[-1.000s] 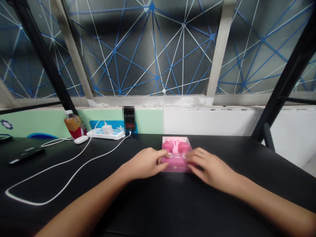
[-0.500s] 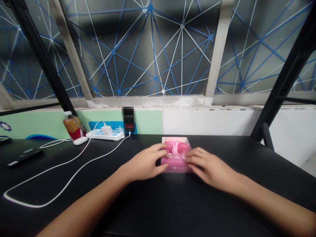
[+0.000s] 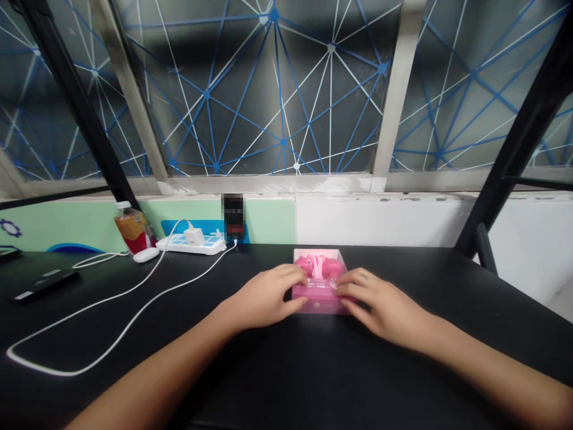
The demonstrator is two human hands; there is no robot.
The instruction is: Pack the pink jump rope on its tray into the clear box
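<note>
A small pink box (image 3: pixel 317 304) with a see-through top lies flat on the black table. Inside it shows a glossy pink item (image 3: pixel 329 267) with paler pink strands across its middle; its exact kind I cannot make out. My left hand (image 3: pixel 266 295) holds the box's left side, fingers curled over the edge and thumb near the front left corner. From the right, my right hand (image 3: pixel 380 301) grips the opposite side, its fingertips on the top and its thumb low by the front right corner. Part of each side edge is hidden under my fingers.
A white power strip (image 3: pixel 210 245) with a plugged charger (image 3: pixel 194 236) stands at the back left. A white cable (image 3: pixel 129 325) loops over the table (image 3: pixel 313 376). Further left are a drink bottle (image 3: pixel 133 230), a white oval object (image 3: pixel 145 255) and a flat black object (image 3: pixel 47 285).
The fingers of my left hand have drawn back slightly to the left and down along the box, uncovering more of the pink item. My right hand and the box stay put.
</note>
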